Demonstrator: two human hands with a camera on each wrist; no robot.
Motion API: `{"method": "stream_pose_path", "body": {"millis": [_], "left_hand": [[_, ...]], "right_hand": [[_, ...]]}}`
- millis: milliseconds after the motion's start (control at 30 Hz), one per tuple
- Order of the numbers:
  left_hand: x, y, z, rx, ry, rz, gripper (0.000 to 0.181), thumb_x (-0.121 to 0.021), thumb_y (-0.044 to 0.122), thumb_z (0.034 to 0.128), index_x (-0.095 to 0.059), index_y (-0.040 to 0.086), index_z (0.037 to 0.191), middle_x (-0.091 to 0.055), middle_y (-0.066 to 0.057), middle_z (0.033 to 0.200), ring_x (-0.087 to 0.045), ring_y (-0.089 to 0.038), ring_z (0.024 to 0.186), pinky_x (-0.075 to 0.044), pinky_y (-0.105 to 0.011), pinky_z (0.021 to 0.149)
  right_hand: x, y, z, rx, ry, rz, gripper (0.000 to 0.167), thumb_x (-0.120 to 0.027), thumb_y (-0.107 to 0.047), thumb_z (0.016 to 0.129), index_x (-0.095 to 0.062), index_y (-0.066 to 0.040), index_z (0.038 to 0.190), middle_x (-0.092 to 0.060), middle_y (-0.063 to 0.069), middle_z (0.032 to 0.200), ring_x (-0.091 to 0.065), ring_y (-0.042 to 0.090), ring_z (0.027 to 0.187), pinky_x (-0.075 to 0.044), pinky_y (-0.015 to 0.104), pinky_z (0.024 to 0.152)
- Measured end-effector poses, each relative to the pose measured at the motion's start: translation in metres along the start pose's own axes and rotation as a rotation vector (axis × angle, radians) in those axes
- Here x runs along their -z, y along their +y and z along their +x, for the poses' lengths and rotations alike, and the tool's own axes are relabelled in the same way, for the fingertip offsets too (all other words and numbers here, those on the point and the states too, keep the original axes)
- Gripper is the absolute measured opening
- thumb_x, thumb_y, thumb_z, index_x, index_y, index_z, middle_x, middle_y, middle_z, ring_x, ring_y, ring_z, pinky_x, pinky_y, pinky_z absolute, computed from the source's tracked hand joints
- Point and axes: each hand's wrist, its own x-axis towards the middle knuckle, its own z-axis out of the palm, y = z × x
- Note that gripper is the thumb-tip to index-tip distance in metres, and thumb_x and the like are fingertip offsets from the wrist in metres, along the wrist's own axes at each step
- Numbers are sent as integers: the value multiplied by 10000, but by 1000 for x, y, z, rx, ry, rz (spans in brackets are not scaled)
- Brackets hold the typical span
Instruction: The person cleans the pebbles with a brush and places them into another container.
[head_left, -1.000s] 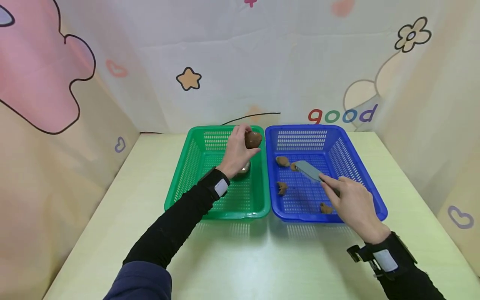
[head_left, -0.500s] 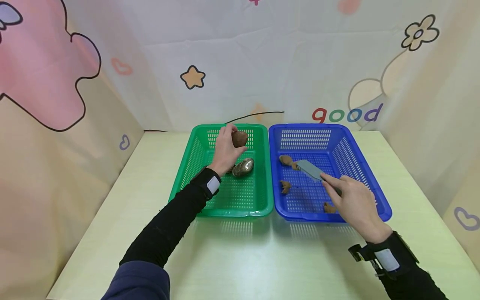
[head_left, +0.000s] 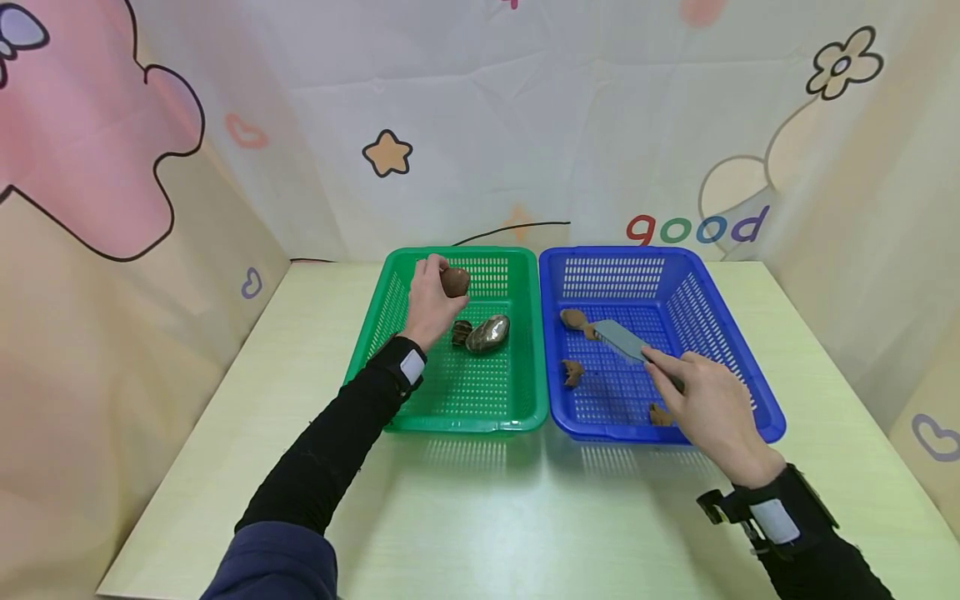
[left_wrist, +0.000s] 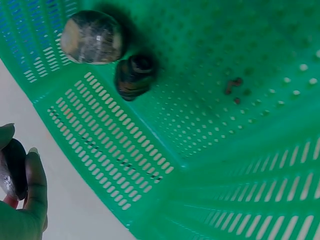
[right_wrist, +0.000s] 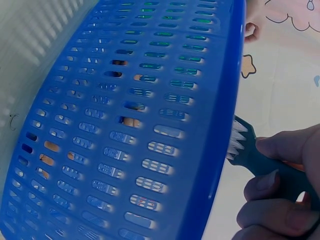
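Above the green basket [head_left: 467,430], my left hand [head_left: 429,308] grips a smooth brown stone [head_left: 455,282] between thumb and fingers. Inside that basket lie a glossy grey stone [head_left: 489,334] and a smaller dark banded stone [head_left: 461,333], side by side. My right hand [head_left: 708,406] holds a grey-green brush [head_left: 619,339] by its handle over the blue basket [head_left: 660,434]. White bristles [right_wrist: 237,140] show on the brush in the right wrist view. Brown lumps [head_left: 573,319] lie in the blue basket; one is partly hidden behind the brush head.
Both baskets stand beside each other on a pale table [head_left: 480,508], near a printed cloth backdrop [head_left: 480,142]. More brown pieces [head_left: 572,373] lie at the blue basket's left side and front. Small brown crumbs [left_wrist: 232,87] sit on the green basket's floor.
My left hand has moved left with the brown stone, from near the green basket's right rim, uncovering the two stones inside. The right hand and brush have stayed nearly still.
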Motion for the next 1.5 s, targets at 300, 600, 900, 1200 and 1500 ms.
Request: {"method": "stream_pose_path", "body": {"millis": [300, 600, 900, 1200, 1500], "left_hand": [[0, -16, 3, 108, -22, 53, 494, -752, 67, 807, -451, 28, 1197, -458, -202, 1213, -538, -351, 1058, -507, -448, 858], [-28, -71, 20, 145, -38, 94, 492, -753, 166, 829, -439, 131, 1206, -401, -142, 1224, -507, -304, 1034, -471, -400, 831], [-51, -115, 36, 214, -112, 172, 504, -745, 204, 823, -426, 141, 1208, -375, -147, 1266, -475, -317, 1059, -424, -456, 851], [-55, -119, 44, 253, -201, 236, 515, -793, 293, 795, -467, 140, 1163, -445, -135, 1236, -492, -307, 1098, -434, -452, 891], [-8, -40, 8, 354, -308, 339, 332, -776, 165, 814, -541, 32, 1007, -545, -204, 1128, -567, -389, 1033, -483, -475, 838]], "right_hand": [[-1, 1, -2, -1, 7, 8, 289, -669, -172, 908, -700, -69, 1177, -389, -2, 604, -298, 90, 507, -251, 217, 404], [-2, 2, -3, -1, 13, 3, 288, -673, -176, 905, -704, -73, 1172, -383, -4, 600, -294, 87, 509, -246, 216, 407], [-3, 2, -5, -15, -4, 19, 301, -664, -171, 912, -690, -58, 1190, -389, 5, 594, -314, 105, 506, -259, 217, 411], [-1, 5, -7, -26, -7, 16, 307, -659, -177, 917, -684, -52, 1196, -397, 9, 598, -314, 106, 511, -257, 217, 409], [-2, 4, -8, -45, -22, 23, 309, -656, -181, 919, -682, -51, 1198, -409, 18, 605, -329, 127, 524, -260, 223, 412]]}}
